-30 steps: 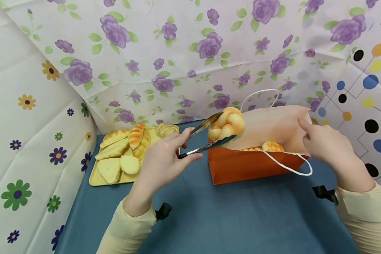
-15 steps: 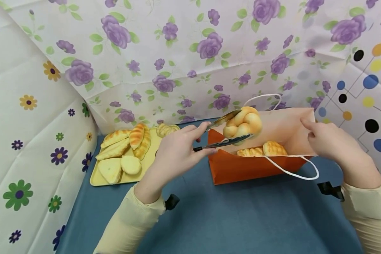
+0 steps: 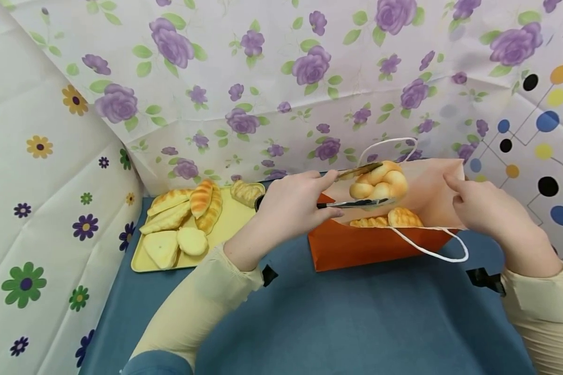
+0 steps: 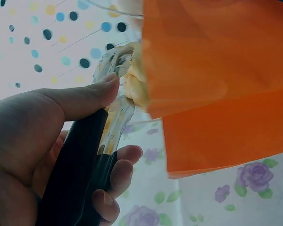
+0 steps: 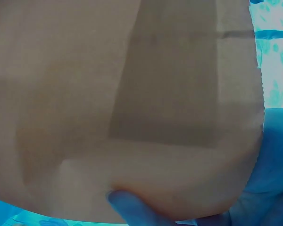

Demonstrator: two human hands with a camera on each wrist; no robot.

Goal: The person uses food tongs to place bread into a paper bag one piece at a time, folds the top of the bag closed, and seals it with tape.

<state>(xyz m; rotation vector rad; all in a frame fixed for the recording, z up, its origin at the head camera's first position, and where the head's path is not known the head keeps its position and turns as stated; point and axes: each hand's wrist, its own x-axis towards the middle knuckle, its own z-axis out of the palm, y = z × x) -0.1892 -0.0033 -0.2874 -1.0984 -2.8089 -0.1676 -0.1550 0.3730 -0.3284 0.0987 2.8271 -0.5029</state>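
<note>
My left hand (image 3: pixel 293 205) grips a pair of food tongs (image 4: pixel 75 165) by their black handles. Between the tongs' tips is a golden knotted bread roll (image 3: pixel 387 182), held over the opening of an orange paper bag (image 3: pixel 356 249). In the left wrist view the bag's side partly covers the roll. My right hand (image 3: pixel 494 221) pinches the bag's right-hand edge; in the right wrist view its thumb (image 5: pixel 137 207) lies against the paper, with the palm on the other side. Inside the bag, a scored bread (image 3: pixel 404 216) and another ridged bread (image 3: pixel 369 222) show above the front rim.
A yellow tray (image 3: pixel 236 219) at the left bears several breads, among them a striped bread (image 3: pixel 202 198), a triangular one (image 3: pixel 161 250) and a twisted one (image 3: pixel 246 193). White cord handles (image 3: pixel 427 252) loop off the bag. Floral sheets (image 3: pixel 244 122) stand behind the blue tablecloth (image 3: pixel 356 317).
My left hand has carried the tongs and the knotted roll rightward, from the bag's left end to over its opening. The bag's right side and my right hand shifted slightly right, then stayed.
</note>
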